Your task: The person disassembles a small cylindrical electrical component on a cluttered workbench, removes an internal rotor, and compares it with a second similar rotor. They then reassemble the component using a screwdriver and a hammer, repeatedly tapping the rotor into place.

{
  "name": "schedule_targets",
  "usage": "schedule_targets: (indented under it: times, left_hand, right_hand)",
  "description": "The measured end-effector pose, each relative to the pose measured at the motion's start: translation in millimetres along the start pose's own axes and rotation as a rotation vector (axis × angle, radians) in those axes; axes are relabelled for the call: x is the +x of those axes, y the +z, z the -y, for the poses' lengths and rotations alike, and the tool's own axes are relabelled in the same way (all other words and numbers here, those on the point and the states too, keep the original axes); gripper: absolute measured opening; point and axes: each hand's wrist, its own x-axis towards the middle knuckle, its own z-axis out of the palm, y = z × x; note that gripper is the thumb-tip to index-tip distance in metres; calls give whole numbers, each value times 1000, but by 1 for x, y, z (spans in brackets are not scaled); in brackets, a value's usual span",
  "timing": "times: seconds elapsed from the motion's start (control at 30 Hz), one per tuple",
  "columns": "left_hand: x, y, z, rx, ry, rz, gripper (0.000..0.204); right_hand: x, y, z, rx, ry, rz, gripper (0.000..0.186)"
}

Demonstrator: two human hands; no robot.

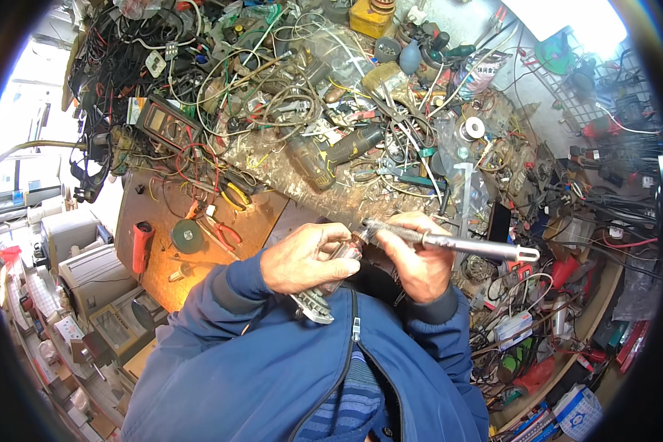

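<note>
In front of my chest, my left hand [309,258] grips a small grey metal part [314,306], whose lower end shows below the palm. Most of that part is hidden by the fingers. My right hand [418,259] is closed round a silvery wire brush [486,245], its long handle pointing right and ending in a slot. The bristled head [372,230] reaches left to the upper end of the grey part, close to my left fingertips; whether the two touch I cannot tell.
A yellow-black power drill [331,156] lies on the cluttered bench beyond my hands. To the left, a wooden board [261,214] bears a red flashlight [142,247], red-handled pliers [225,234] and a round green disc [187,236]. A multimeter [166,127] sits among tangled cables, and a solder spool [472,129] stands right.
</note>
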Motion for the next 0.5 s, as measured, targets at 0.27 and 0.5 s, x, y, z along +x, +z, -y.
schedule_targets:
  times: [0.27, 0.5]
  left_hand:
    - [4, 2, 9, 48, 72, -7, 35]
    - [2, 6, 3, 10, 71, 35, 36]
  right_hand:
    - [0, 0, 0, 3, 8, -16, 13]
    - [3, -2, 4, 54, -6, 67, 12]
